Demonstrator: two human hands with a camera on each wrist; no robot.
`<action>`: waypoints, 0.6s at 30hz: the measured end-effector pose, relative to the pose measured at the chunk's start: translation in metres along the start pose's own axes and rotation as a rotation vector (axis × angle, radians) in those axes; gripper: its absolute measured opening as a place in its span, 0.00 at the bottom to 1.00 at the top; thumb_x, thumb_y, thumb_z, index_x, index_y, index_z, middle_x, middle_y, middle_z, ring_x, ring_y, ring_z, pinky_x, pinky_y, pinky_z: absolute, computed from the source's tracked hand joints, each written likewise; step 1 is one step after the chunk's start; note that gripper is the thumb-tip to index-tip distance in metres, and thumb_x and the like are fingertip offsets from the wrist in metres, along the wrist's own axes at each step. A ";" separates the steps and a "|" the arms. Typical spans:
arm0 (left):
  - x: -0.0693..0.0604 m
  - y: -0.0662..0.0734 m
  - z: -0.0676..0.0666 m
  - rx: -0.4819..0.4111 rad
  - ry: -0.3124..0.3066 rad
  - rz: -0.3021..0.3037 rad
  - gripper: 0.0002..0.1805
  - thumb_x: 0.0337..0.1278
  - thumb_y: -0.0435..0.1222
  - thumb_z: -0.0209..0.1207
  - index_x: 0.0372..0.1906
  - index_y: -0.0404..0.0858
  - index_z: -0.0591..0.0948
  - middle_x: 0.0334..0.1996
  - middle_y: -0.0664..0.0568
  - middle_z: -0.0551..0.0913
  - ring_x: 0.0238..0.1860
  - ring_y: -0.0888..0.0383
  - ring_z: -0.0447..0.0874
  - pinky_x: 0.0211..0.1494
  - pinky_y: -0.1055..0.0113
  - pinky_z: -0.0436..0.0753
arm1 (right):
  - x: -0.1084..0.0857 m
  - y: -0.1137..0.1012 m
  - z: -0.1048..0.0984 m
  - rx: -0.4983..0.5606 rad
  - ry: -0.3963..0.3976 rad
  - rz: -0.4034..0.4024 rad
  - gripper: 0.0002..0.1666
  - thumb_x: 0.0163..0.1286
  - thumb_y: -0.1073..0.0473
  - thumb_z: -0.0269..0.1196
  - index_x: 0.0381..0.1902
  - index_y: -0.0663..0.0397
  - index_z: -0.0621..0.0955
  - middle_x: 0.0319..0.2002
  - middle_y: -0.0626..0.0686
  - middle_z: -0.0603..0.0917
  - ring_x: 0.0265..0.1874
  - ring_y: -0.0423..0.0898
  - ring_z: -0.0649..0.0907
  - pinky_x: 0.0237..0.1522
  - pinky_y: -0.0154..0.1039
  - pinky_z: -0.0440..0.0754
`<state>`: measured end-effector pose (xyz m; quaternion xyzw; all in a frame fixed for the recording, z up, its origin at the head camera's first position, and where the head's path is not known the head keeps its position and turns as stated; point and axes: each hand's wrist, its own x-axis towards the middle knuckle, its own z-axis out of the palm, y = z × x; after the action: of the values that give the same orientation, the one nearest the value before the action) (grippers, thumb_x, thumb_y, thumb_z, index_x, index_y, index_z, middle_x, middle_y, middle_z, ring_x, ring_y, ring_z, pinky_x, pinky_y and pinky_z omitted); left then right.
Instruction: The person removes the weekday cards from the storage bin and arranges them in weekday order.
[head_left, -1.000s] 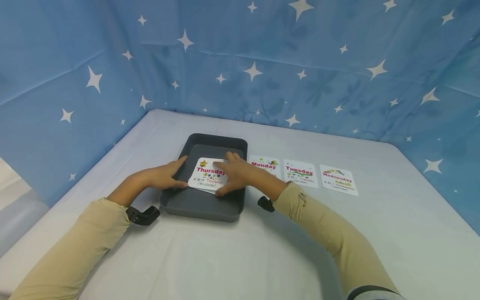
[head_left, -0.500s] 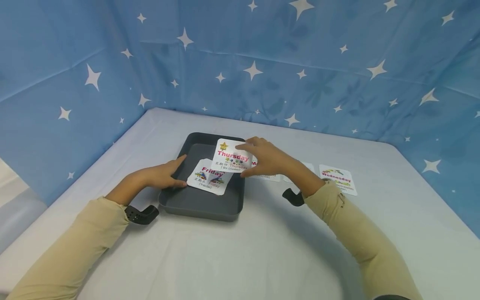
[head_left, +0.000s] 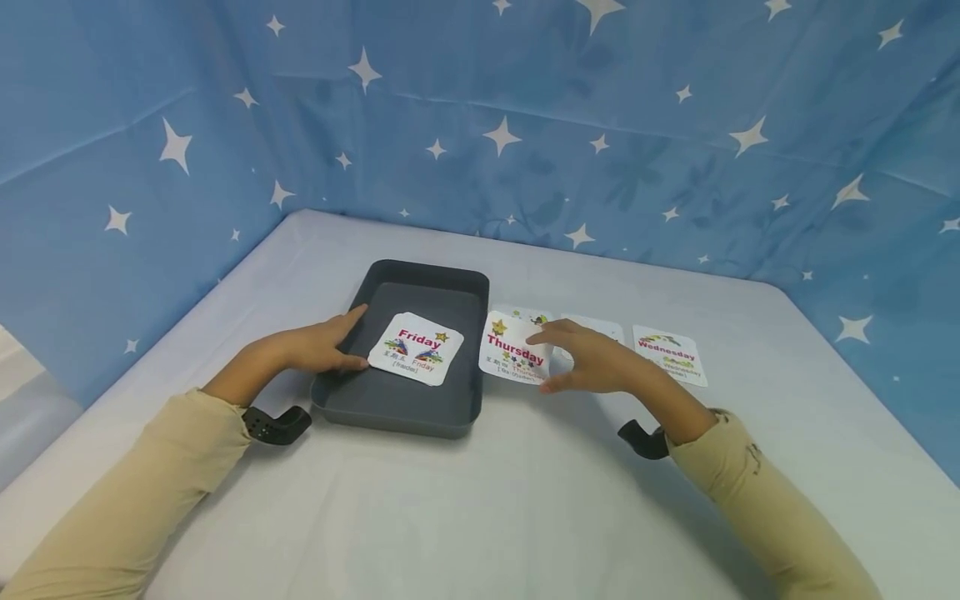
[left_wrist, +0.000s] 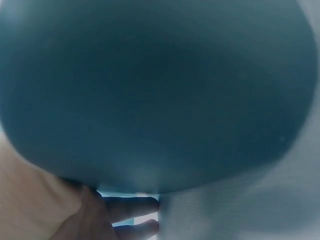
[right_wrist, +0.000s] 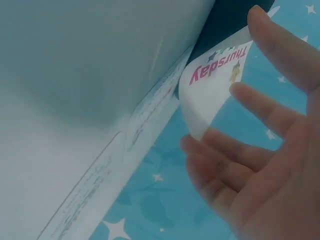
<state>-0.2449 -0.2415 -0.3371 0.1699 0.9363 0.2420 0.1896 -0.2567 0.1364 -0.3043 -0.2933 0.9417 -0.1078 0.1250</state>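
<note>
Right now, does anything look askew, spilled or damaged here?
Only mildly askew: the Friday card in the tray has an irregular, many-cornered outline, as if it tops an uneven pile. No spill or damage is visible.

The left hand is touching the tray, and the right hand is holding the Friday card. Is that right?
Not quite: the head view shows the right hand holding the Thursday card. The Friday card lies in the tray. The left hand is touching the tray.
</note>
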 end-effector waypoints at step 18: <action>-0.002 0.003 0.000 -0.014 -0.007 -0.003 0.51 0.59 0.46 0.55 0.69 0.27 0.34 0.69 0.29 0.36 0.70 0.34 0.36 0.69 0.42 0.46 | -0.021 -0.003 0.026 -0.051 -0.021 0.018 0.41 0.46 0.46 0.72 0.60 0.41 0.72 0.68 0.58 0.61 0.66 0.61 0.61 0.60 0.60 0.65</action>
<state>-0.2424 -0.2402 -0.3350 0.1678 0.9341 0.2476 0.1947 -0.2309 0.1430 -0.3245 -0.2889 0.9454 -0.0793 0.1285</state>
